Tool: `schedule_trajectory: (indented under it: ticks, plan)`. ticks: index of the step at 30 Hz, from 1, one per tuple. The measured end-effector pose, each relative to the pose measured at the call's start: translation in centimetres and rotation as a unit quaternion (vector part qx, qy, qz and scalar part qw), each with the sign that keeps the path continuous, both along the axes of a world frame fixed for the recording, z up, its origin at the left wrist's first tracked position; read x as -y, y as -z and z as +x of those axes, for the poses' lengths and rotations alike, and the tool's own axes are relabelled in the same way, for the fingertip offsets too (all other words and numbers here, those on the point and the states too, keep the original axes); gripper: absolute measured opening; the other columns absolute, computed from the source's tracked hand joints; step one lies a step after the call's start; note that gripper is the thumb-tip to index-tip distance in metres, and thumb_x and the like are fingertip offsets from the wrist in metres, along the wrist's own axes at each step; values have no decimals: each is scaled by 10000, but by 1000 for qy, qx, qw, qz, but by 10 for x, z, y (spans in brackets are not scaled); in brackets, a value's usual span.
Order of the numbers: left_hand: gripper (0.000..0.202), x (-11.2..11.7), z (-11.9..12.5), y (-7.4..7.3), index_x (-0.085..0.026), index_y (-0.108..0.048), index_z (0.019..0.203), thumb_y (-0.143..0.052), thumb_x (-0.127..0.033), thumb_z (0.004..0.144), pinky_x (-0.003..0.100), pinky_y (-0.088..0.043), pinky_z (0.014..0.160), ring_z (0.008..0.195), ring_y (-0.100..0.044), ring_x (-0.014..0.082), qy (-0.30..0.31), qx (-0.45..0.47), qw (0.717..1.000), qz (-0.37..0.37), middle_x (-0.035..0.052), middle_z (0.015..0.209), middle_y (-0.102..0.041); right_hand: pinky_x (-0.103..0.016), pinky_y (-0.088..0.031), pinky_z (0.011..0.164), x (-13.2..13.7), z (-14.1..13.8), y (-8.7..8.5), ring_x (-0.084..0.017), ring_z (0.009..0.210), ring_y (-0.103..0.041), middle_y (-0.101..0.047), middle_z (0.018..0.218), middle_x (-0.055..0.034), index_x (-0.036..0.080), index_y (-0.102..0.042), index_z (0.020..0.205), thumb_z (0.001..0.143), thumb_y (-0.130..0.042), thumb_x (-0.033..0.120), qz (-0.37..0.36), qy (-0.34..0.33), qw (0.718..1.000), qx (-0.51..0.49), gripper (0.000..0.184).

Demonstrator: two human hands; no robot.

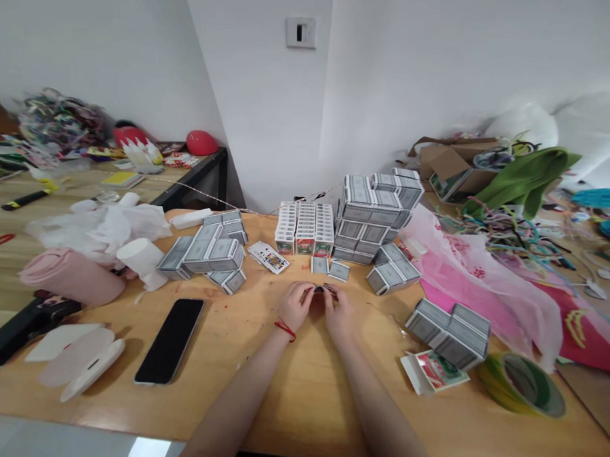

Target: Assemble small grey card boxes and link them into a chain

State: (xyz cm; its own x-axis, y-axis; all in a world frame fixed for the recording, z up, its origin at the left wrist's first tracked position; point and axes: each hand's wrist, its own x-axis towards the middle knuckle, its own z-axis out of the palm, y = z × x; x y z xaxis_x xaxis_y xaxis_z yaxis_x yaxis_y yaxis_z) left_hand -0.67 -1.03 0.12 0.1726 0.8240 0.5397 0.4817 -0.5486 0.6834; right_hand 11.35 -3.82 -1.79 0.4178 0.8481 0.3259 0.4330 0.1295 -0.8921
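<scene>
My left hand and my right hand meet at the middle of the wooden table, fingers curled round a small deck of playing cards held between them. A red string circles my left wrist. Just beyond the hands lie two single grey card boxes. Loose face-up cards are fanned to the left of them.
Stacks of grey card boxes and rows of boxes stand at the back. More boxes lie left and right. A black phone, a tape roll, pink plastic and white paper scraps surround them.
</scene>
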Motion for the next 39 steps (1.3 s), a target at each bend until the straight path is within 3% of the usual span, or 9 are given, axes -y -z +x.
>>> schedule_trajectory:
  ticks: [11, 24, 29, 35, 39]
  plan:
    - [142, -1, -1, -1, -162, -540, 720, -501, -291, 763, 247, -448, 659, 697, -538, 108, -44, 2, 999, -4, 24, 716, -580, -333, -470, 780, 2, -1, 3, -165, 833, -598, -641, 938, -64, 208, -586, 963, 830, -357, 321, 28, -35, 995, 91, 289]
    - [146, -4, -1, 4, -153, -536, 746, -527, -299, 741, 216, -468, 597, 693, -550, 102, -75, 69, 995, -12, 28, 740, -569, -310, -457, 832, 9, -4, -6, -155, 961, -565, -596, 1065, -49, 238, -471, 1139, 809, -336, 203, 22, -95, 983, 154, 358]
    - [126, -4, -3, 5, -163, -548, 781, -449, -240, 788, 249, -472, 655, 730, -562, 116, -64, 51, 997, 4, 39, 761, -590, -302, -461, 811, 9, -6, -7, -155, 918, -583, -615, 1025, -45, 233, -505, 1098, 817, -342, 231, 27, -76, 987, 140, 324]
    - [162, -4, -5, 6, -169, -550, 847, -400, -164, 786, 267, -469, 697, 785, -566, 130, -54, 36, 998, 8, 49, 807, -601, -312, -471, 749, 5, -4, -3, -169, 788, -613, -649, 916, -64, 199, -593, 947, 811, -392, 339, 22, 3, 994, 105, 280]
    - [234, -3, -5, 8, -175, -540, 904, -368, -96, 765, 274, -467, 728, 832, -559, 135, -28, 28, 999, 5, 54, 862, -598, -313, -475, 729, 5, -3, -3, -171, 777, -611, -652, 912, -66, 191, -608, 923, 798, -410, 376, 3, 6, 999, 46, 298]
